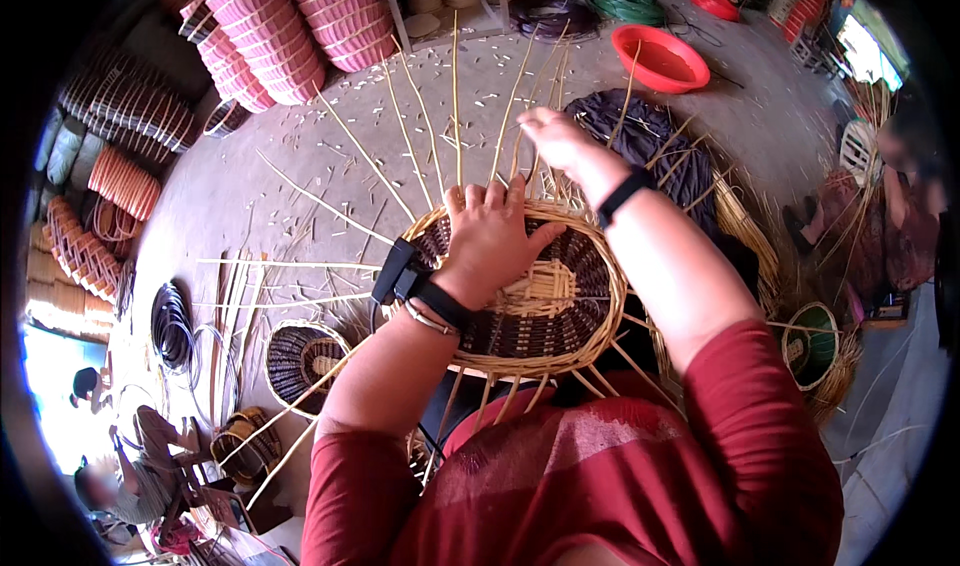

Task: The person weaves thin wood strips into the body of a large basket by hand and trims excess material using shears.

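An oval wicker basket with a pale woven base, dark brown sides and a light rim rests tilted at my lap. Long pale rods stick out all round its rim. My left hand lies inside, its fingers hooked over the far rim and its thumb stretched to the right along the weave. Just beyond that rim, my right hand has its fingers pressed together at a thin pale rod; the hand partly hides where it grips. Black bands circle both wrists.
Past the basket lies dark cloth beside a red basin. Small dark basket and coiled cane sit at left, a green-lined basket at right. Pink stacked baskets stand far left. Other people sit on both sides.
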